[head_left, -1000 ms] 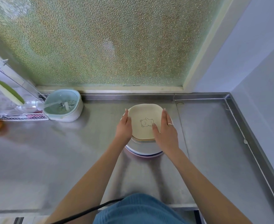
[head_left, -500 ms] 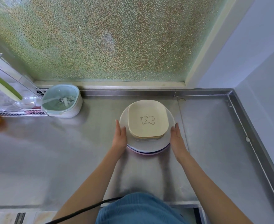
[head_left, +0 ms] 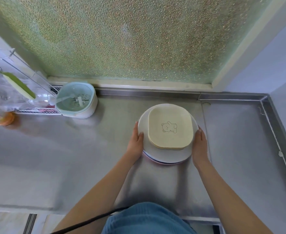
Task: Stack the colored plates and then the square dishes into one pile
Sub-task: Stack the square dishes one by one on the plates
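A pile is seen on the steel counter (head_left: 71, 166) — cream square dishes (head_left: 170, 128), the top one printed with a bear outline, nested on round plates (head_left: 166, 155) edged white and pink. It is flanked by the left hand (head_left: 135, 142) and right hand (head_left: 200, 144) — fingers straight, pressed against the plates' rim.

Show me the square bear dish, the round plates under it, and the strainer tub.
square dish (head_left: 171, 128), head view, on the bear drawing.
round plates (head_left: 166, 155), head view, near rim.
strainer tub (head_left: 75, 99), head view, clear lid.
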